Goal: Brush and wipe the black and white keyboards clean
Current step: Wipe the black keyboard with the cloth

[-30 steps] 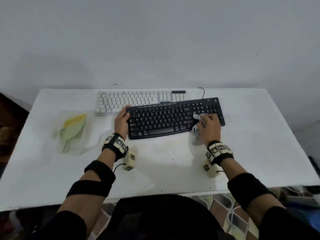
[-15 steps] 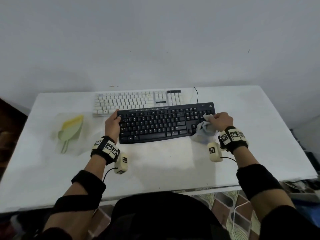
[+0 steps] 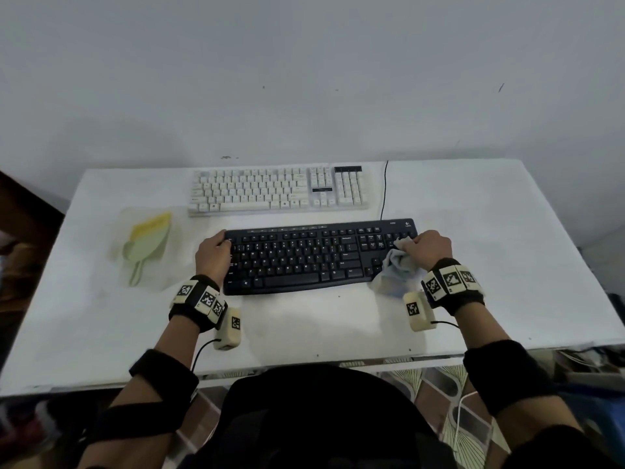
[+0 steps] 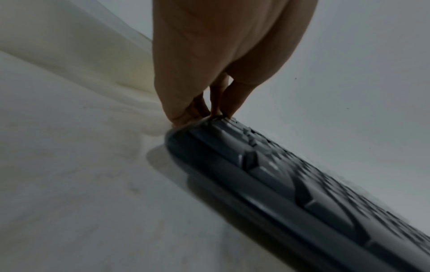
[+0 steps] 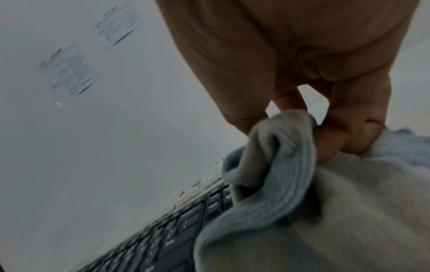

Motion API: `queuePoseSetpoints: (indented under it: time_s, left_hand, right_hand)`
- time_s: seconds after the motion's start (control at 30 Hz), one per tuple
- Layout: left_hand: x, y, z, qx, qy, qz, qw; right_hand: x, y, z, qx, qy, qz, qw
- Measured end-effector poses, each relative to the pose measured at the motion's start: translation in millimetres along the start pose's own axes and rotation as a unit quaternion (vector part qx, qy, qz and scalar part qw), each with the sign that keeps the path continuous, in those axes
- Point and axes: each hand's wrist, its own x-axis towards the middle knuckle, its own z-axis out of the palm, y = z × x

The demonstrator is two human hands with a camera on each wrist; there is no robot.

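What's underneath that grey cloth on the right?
The cloth, gripped by the right hand, drapes over the black keyboard at its right end and spills onto the white table. The keys beneath it are hidden.

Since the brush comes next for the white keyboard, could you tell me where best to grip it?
Grip the brush by its thin handle, coming from the near side: the handle points toward the person, while the wide head lies farther back. It seems to lie in a clear bag.
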Motion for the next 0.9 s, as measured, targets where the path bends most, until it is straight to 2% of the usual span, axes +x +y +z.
queuePoseSetpoints:
  time_s: [0.17, 0.27, 0.5, 0.67, 0.8, 0.9]
  left_hand:
    - [-1, 8, 5, 0.049, 0.025, 0.024, 0.998]
    - [-3, 11, 5, 0.039, 0.023, 0.019, 0.999]
    - [-4, 12, 1, 0.130, 0.034, 0.038, 0.990]
    - [-6, 15, -1, 0.132, 0.038, 0.052, 0.989]
    - [-9, 13, 2, 0.104, 0.036, 0.050, 0.993]
    - [-12, 11, 2, 0.103, 0.018, 0.054, 0.993]
  right_hand:
    - [-14, -6, 9, -0.025, 0.050, -0.024, 0.998]
    - [-15, -9, 11, -0.010, 0.050, -0.018, 0.999]
    - [-31, -20, 10, 0.017, 0.074, -0.025, 0.997]
    - [-30, -30, 15, 0.102, 0.101, -0.051, 0.988]
    - [-43, -56, 8, 0.145, 0.067, -0.091, 0.983]
    - [-47, -84, 16, 0.214, 0.010, -0.128, 0.968]
